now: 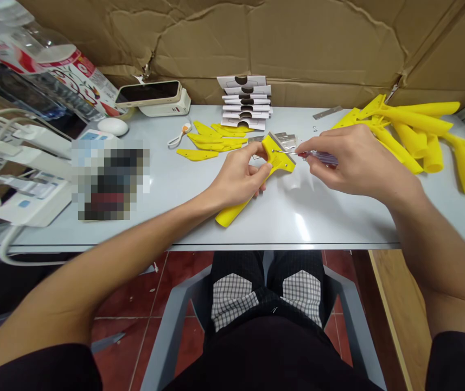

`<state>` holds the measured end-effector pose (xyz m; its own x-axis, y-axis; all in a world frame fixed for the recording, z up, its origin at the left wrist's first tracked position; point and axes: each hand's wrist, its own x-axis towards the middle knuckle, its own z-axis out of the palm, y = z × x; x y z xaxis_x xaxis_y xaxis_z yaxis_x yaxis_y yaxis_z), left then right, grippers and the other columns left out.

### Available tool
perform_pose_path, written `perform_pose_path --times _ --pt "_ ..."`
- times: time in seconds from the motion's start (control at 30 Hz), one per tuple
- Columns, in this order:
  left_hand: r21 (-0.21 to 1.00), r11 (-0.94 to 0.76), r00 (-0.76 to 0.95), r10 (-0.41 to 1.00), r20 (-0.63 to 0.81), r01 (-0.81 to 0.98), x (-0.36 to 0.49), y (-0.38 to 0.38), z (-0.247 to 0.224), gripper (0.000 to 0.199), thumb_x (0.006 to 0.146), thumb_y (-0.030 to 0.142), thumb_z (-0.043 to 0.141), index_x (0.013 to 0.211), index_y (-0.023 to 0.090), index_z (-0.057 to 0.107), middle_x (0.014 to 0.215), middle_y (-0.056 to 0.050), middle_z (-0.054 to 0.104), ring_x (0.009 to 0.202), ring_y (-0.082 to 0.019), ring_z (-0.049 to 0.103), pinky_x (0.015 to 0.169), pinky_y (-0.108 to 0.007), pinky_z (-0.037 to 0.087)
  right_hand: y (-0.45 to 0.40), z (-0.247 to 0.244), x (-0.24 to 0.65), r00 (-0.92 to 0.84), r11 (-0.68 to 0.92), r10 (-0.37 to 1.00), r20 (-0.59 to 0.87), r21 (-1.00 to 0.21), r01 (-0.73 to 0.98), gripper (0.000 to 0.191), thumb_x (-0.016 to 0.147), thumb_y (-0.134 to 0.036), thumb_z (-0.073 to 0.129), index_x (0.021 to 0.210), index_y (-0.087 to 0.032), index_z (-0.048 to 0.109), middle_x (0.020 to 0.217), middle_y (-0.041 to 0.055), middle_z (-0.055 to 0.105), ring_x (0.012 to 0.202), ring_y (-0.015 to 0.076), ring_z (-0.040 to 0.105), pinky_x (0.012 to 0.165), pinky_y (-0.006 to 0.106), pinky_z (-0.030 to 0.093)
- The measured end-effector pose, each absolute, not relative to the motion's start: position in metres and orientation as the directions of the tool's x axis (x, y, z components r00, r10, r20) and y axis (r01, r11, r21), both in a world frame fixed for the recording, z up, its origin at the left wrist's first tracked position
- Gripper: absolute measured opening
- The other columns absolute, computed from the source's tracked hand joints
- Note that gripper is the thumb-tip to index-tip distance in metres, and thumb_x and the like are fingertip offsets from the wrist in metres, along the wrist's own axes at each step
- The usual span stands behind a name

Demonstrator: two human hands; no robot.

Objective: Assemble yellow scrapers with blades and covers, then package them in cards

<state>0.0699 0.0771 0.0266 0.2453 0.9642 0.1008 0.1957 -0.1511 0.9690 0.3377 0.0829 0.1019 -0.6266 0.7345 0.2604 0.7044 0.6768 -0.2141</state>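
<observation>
My left hand (242, 176) is wrapped round a yellow scraper (233, 213), whose wide head points up and away with a metal blade along its edge. Pinched in my right hand (344, 160) is a screwdriver (324, 158); its thin shaft reaches left to the scraper's head, near a screw. Another screw shows lower on the head. Behind the scraper lie several metal blades (285, 138), partly hidden. Flat yellow plates (205, 138) are spread to the left of them. A pile of yellow scraper handles (415, 136) rests at the right.
Folded white papers (246, 103) stand at the back against cardboard. A loose blade (327, 112) and tiny metal parts (314, 129) lie behind my right hand. At the left are a phone (151, 93), bottles (81, 76), a white mouse (112, 126) and a power strip (39, 203) with cables.
</observation>
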Motion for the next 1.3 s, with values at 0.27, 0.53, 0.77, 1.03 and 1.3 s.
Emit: perform_pose_path --times 0.27,0.53,0.77,1.03,1.3 --pt "0.975 -0.155 0.247 0.962 0.113 0.158 0.07 0.077 0.024 0.028 0.095 0.03 0.091 0.11 0.023 0.068 0.081 0.001 0.074 0.05 -0.014 0.063 0.048 -0.028 0.045 0.081 0.104 0.336 -0.616 0.664 0.747 0.25 -0.223 0.714 0.03 0.106 -0.034 0.063 0.125 -0.032 0.086 0.094 0.0085 0.08 0.086 0.0317 0.071 0.085 0.049 0.053" --pt "0.953 -0.201 0.234 0.961 0.147 0.228 0.069 0.078 0.025 0.025 0.098 0.032 0.086 0.11 0.023 0.067 0.099 -0.004 0.08 0.05 -0.013 0.066 0.044 -0.028 0.046 0.08 0.101 0.336 -0.606 0.686 0.723 0.331 -0.247 0.684 0.03 0.109 -0.031 0.063 0.128 -0.034 0.086 0.096 0.0057 0.083 0.089 0.0298 0.076 0.088 0.048 0.058" --pt "0.929 -0.257 0.247 0.95 0.192 0.267 0.069 0.076 0.026 0.021 0.099 0.027 0.083 0.111 0.023 0.067 0.094 -0.001 0.078 0.051 -0.012 0.068 0.046 -0.026 0.05 0.077 0.102 0.334 -0.594 0.725 0.667 0.449 -0.207 0.657 0.028 0.114 -0.038 0.063 0.122 -0.028 0.088 0.097 0.007 0.085 0.084 0.0266 0.078 0.085 0.043 0.059" --pt "0.927 -0.248 0.205 0.959 0.194 0.283 0.072 0.069 0.03 0.021 0.095 0.024 0.085 0.109 0.022 0.07 0.119 -0.006 0.08 0.056 -0.011 0.068 0.05 -0.028 0.049 0.072 0.108 0.328 -0.579 0.663 0.733 0.357 -0.18 0.727 0.028 0.107 -0.032 0.064 0.118 -0.028 0.09 0.083 0.0054 0.081 0.074 0.027 0.072 0.08 0.043 0.055" --pt "0.965 -0.19 0.185 0.97 0.156 0.181 0.071 0.072 0.027 0.027 0.09 0.025 0.092 0.108 0.024 0.072 0.098 -0.003 0.08 0.056 -0.013 0.065 0.049 -0.028 0.045 0.072 0.107 0.324 -0.558 0.608 0.788 0.261 -0.188 0.771 0.034 0.108 -0.035 0.061 0.125 -0.027 0.089 0.082 0.008 0.078 0.076 0.0318 0.071 0.078 0.046 0.049"
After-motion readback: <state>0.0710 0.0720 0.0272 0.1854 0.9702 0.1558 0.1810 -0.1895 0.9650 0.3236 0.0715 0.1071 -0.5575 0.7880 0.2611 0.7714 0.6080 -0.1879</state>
